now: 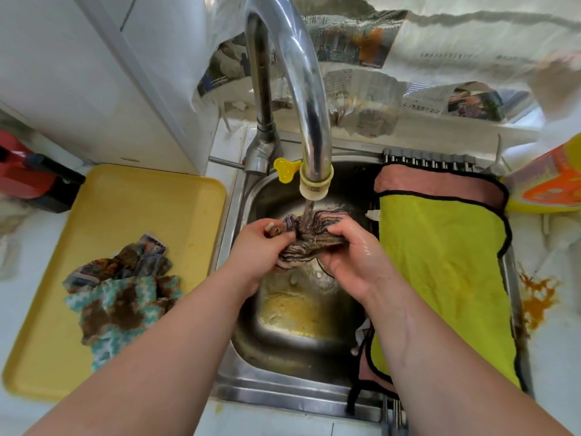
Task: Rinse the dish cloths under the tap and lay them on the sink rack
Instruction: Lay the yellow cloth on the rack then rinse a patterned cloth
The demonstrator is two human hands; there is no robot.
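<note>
Purple-striped cloth [309, 236], one, under tap [314, 136], tight in grip of left hand [264, 247] and right hand [353, 251]; two on rack [427, 160].

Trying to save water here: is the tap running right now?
On: water streams from the tap onto the striped cloth that the left hand and right hand hold.

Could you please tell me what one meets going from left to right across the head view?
From the left: red object → stained cloths → left hand → striped cloth → right hand → yellow-green cloth → orange-and-yellow item.
</note>
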